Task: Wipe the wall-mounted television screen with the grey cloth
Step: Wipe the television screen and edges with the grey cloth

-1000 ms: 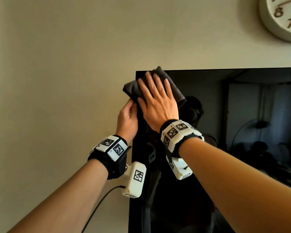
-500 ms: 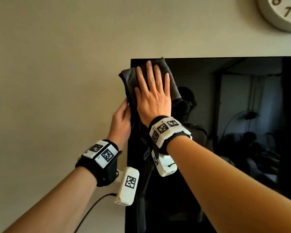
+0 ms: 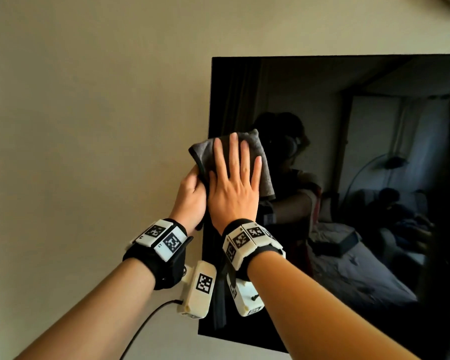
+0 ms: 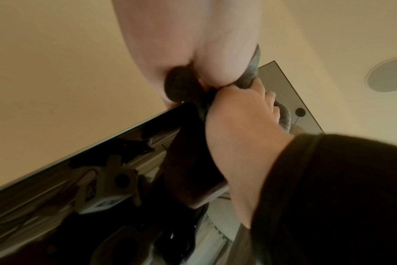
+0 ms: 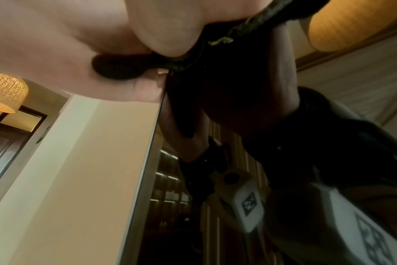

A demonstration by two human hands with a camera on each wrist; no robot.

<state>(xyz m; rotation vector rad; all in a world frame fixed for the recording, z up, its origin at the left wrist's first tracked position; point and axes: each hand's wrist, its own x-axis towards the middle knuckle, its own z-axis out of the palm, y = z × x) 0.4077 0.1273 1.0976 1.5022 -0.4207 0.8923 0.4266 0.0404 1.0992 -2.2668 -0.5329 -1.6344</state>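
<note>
Since the earlier frames, both hands and the grey cloth (image 3: 255, 154) had come down from the top left corner of the television screen (image 3: 361, 178) to about mid-height along its left edge, and the wall clock had slid almost out of the head view. At this moment the right hand (image 3: 233, 189) lay flat on the cloth with its fingers straight and spread, pressing it against the glass, while the left hand (image 3: 191, 201) pinched the cloth's loose edge where it wrapped past the bezel, beside the wall (image 3: 89, 126). The stroke would likely go best with an even, light palm pressure and overlapping passes running down the edge and then across toward the untouched right side, the left hand holding the slack so no fold dragged. Pressing hard on a thin panel looked risky, as the glass could flex on its mount. No brand, label or readable writing showed on the screen or cloth; only square black-and-white coded markers appeared on the wrist bands (image 3: 164, 236).
</note>
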